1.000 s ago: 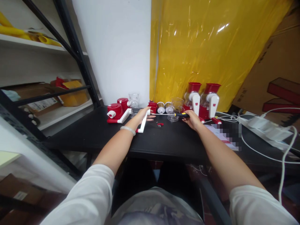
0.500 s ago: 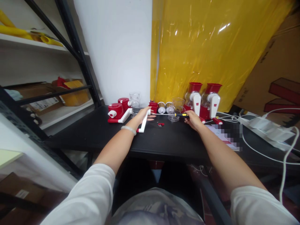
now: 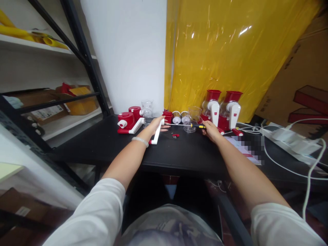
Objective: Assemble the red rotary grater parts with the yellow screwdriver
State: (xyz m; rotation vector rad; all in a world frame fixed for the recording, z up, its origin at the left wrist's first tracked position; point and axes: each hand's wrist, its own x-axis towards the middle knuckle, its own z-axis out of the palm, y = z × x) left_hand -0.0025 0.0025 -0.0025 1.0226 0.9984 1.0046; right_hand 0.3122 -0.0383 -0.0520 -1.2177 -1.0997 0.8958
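Observation:
My left hand (image 3: 154,126) is closed around the upper end of a white crank handle (image 3: 157,134), whose lower end carries a red part. In my right hand (image 3: 210,131) is a screwdriver (image 3: 197,126) with a black and yellow grip. Its long shaft points left and reaches the crank's white hub; the exact contact at the tip is too small to tell. Small red and metal pieces (image 3: 175,136) lie on the black table (image 3: 164,157) below the shaft. Close behind the hands are a red part (image 3: 167,117) and drum-shaped graters (image 3: 176,118).
Two red and white rotary graters (image 3: 233,111) stand at the back right. Red bases (image 3: 126,121) with a crank sit at the left, near clear plastic parts (image 3: 147,109). A power strip (image 3: 294,143) with white cables and a printed sheet (image 3: 243,150) lie to the right.

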